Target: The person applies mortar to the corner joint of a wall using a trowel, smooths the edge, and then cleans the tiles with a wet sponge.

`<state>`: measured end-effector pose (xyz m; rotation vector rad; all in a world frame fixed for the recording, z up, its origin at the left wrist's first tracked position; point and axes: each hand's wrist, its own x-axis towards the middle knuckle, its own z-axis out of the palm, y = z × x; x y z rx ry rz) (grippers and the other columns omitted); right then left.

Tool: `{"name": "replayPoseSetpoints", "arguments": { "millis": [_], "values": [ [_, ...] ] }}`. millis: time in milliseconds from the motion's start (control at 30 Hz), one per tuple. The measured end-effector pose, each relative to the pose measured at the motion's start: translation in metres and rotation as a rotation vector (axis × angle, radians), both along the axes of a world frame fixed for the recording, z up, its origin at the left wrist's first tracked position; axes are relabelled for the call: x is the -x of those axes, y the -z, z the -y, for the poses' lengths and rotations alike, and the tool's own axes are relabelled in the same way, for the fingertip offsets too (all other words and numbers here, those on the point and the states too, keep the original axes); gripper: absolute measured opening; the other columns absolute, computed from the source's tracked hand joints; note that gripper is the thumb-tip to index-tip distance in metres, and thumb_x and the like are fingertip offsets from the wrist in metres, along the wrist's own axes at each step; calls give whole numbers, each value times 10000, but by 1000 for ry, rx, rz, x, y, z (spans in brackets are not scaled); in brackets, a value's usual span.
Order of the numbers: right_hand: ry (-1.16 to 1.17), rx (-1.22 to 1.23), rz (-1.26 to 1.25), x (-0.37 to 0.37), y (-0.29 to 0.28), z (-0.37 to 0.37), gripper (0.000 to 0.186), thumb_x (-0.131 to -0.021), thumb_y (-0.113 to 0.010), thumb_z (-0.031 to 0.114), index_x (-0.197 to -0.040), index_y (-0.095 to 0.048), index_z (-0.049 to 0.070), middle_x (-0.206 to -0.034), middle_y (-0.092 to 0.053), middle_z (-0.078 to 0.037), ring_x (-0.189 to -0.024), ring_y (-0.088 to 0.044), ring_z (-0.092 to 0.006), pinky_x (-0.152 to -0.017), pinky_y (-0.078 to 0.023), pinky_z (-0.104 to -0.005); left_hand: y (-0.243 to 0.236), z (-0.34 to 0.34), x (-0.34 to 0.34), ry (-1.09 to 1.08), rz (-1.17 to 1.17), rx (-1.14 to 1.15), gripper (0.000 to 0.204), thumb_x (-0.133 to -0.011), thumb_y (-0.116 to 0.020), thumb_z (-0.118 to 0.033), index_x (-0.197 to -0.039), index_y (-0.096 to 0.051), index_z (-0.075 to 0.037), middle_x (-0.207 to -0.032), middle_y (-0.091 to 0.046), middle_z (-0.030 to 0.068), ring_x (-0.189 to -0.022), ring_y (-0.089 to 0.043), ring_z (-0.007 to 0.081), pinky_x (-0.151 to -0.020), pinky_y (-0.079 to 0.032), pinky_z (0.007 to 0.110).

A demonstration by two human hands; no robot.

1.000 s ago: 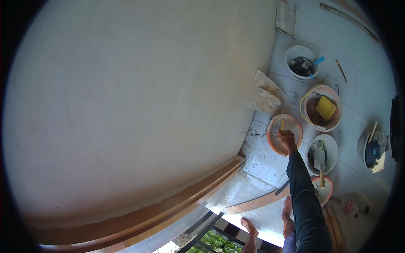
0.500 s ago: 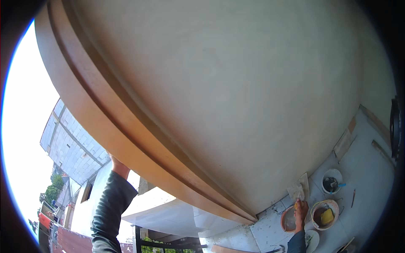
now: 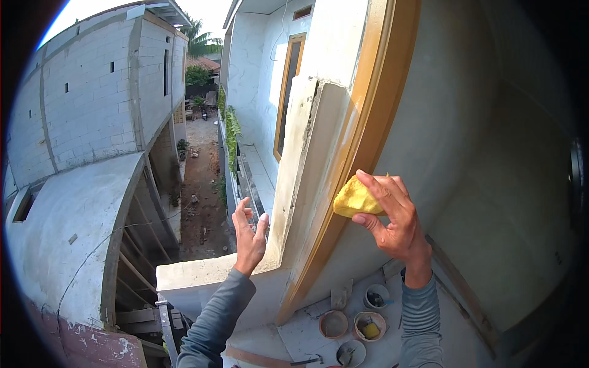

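My right hand [image 3: 396, 218] pinches a yellow sponge [image 3: 357, 197] between thumb and fingers, raised beside the orange-brown moulded trim [image 3: 368, 122] at the wall's edge. The sponge overlaps the trim in view; I cannot tell whether they touch. My left hand [image 3: 248, 242] is open and holds nothing, its fingers apart and slightly bent, above the pale ledge [image 3: 202, 273]. Right of the trim lies a smooth plastered wall [image 3: 454, 122].
On the floor below stand a reddish basin [image 3: 333, 324], a bucket [image 3: 370, 316] with something yellow inside, a dark-filled bucket [image 3: 375, 296] and a pale bucket [image 3: 351, 354]. A hammer [image 3: 307, 360] lies near them. Beyond the ledge, a dirt alley [image 3: 205, 208] drops far below.
The view has swung toward the alley. My right hand, earlier down by the buckets at a flat plastering tool, is now raised with the sponge. My left hand has come off the trim.
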<state>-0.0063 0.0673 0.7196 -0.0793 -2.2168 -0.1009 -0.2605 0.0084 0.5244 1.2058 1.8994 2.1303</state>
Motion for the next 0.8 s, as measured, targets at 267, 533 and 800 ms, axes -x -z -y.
{"name": "replayPoseSetpoints", "arguments": {
  "millis": [267, 533, 800],
  "values": [
    [573, -742, -111, 119, -94, 5, 421, -883, -703, 226, -1240, -625, 18, -1035, -610, -74, -917, -559, -230, -741, -471, -374, 40, 187, 44, -114, -52, 6, 539, -909, -635, -191, -1383, -432, -33, -1335, -455, 148, -1231, -476, 277, -991, -399, 411],
    [639, -728, 428, 156, 74, -13, 351, -818, -665, 137, -1153, -650, 32, -945, -588, -38, -920, -540, -178, -777, -417, -362, 138, 352, 91, -482, 154, 185, 436, -942, -581, -154, -1347, -471, -39, -1246, -501, 120, -1156, -480, 224, -944, -390, 373],
    [1110, -918, 136, 183, -24, -19, 376, -892, -599, 126, -1226, -598, -48, -1008, -562, -82, -953, -529, -215, -806, -438, -324, 232, 421, 75, -605, 352, 359, 460, -950, -593, -182, -1364, -464, -28, -1174, -482, 119, -1095, -475, 235, -903, -411, 358]
  ]
}}
